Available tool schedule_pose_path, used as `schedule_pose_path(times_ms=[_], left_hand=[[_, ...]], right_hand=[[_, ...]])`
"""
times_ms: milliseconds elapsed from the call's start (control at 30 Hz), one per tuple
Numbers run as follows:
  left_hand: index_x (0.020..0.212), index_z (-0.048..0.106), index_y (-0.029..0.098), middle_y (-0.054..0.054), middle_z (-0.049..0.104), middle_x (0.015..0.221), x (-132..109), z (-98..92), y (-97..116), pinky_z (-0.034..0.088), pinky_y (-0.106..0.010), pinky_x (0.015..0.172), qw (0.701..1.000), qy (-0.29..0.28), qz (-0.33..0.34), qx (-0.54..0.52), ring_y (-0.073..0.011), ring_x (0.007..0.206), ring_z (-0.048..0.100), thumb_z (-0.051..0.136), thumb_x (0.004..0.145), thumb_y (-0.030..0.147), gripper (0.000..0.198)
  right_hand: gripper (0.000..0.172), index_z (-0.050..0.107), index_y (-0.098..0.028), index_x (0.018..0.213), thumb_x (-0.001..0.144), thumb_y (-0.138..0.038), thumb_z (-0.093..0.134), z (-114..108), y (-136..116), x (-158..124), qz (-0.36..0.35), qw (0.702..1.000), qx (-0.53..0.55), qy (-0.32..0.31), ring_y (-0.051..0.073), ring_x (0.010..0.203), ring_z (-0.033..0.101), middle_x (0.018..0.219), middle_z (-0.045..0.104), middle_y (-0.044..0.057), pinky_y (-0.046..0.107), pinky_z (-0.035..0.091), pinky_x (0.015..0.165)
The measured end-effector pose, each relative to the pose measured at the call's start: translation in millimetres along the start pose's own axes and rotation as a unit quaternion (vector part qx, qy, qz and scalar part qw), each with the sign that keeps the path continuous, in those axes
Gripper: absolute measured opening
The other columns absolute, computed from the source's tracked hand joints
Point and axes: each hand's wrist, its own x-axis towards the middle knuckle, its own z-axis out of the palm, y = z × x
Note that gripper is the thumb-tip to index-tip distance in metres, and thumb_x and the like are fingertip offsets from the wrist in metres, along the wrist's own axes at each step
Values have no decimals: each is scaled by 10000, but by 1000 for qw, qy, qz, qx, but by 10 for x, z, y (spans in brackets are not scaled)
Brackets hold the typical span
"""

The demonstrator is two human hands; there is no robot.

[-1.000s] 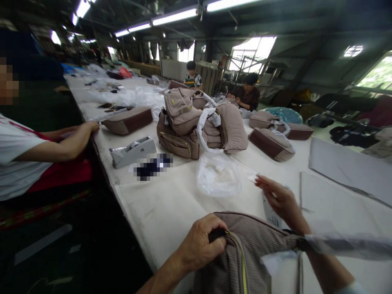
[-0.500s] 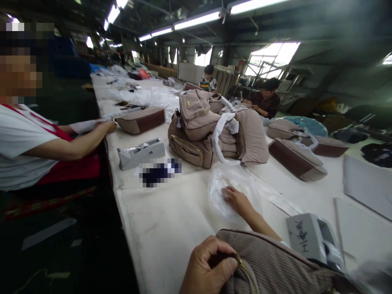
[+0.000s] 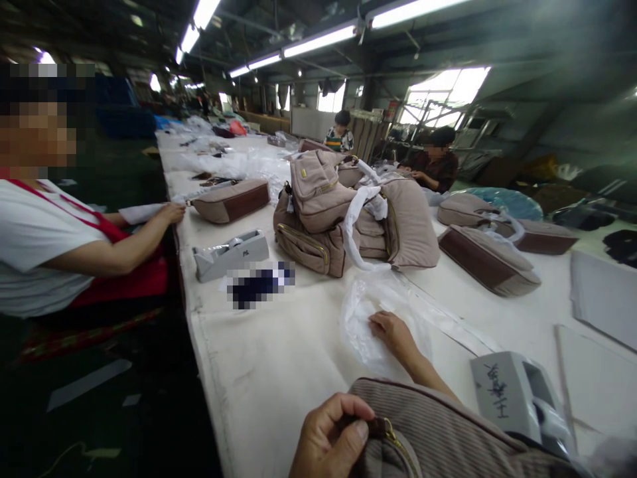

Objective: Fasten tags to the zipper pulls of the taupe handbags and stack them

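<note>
My left hand (image 3: 331,435) is closed in a pinch on the brown zipper pull (image 3: 379,427) of a ribbed taupe bag (image 3: 438,425) in front of me. The pull joins a gold zipper (image 3: 401,448) curving down the bag's near side. Beyond that bag, my right hand (image 3: 398,338) reaches into a clear plastic bag (image 3: 355,332) with whitish contents. Its fingers are curled together, and what they hold, if anything, is hidden. A grey tape dispenser (image 3: 502,392) with dark writing stands to the right of my right forearm.
Taupe backpacks (image 3: 318,192) with wrapped handles are piled mid-table. More bags (image 3: 488,259) lie at right, near white sheets (image 3: 607,299). Another tape dispenser (image 3: 233,252) stands at left. A co-worker (image 3: 99,252) sits by the table's left edge, handling a bag (image 3: 233,199); two people are farther back.
My left hand has drawn slightly left from the zipper, so the brown pull now shows between fingers and zipper. My right hand stays at the plastic bag. The view has shifted a little.
</note>
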Motion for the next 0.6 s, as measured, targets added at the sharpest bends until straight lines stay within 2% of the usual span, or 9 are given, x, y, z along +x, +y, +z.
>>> schedule_pose_path(times_ms=[100, 200, 300, 367, 500, 600], left_hand=[[809, 685, 183, -21, 651, 763, 10, -21, -32, 383, -244, 664, 1000, 1, -10, -2, -141, 689, 522, 708, 684, 441, 287], [796, 683, 183, -20, 656, 770, 12, -11, -47, 393, -249, 687, 1000, -7, -6, -3, -147, 710, 531, 697, 698, 399, 238], [786, 682, 184, -19, 660, 781, -1, 41, -39, 399, -268, 742, 1000, -12, 3, 23, -166, 759, 551, 666, 724, 342, 171], [796, 684, 188, -15, 660, 796, -15, 89, -34, 394, -272, 775, 999, -7, 10, 43, -170, 793, 552, 637, 746, 309, 140], [814, 686, 188, -11, 662, 807, -42, 157, -29, 398, -274, 794, 999, -3, 21, 44, -170, 800, 554, 623, 746, 284, 134], [799, 685, 186, -12, 668, 804, -64, 161, -9, 404, -276, 792, 999, 7, 20, 25, -173, 794, 561, 634, 727, 286, 133]], right_hand=[[241, 655, -148, 828, 871, -356, 542, -47, 3, -28, 34, 997, 53, 41, 163, 800, 620, 856, 668, 48, 350, 492, 762], [326, 678, -153, 861, 859, -437, 519, -232, -38, -150, 83, 986, 109, 96, 181, 779, 627, 917, 673, 85, 319, 518, 683], [386, 684, -140, 857, 814, -503, 558, -431, -135, -293, 134, 967, 156, 151, 162, 604, 603, 777, 674, 65, 289, 521, 548], [392, 677, -135, 811, 780, -518, 600, -495, -207, -329, 148, 955, 178, 187, 146, 542, 578, 685, 653, 39, 284, 521, 521], [396, 645, -145, 734, 740, -540, 637, -592, -326, -273, 123, 939, 206, 246, 146, 510, 563, 609, 622, 20, 293, 528, 498], [356, 623, -207, 855, 862, -530, 474, -893, -424, -442, 75, 933, 205, 285, 162, 586, 603, 691, 638, 19, 318, 557, 566]])
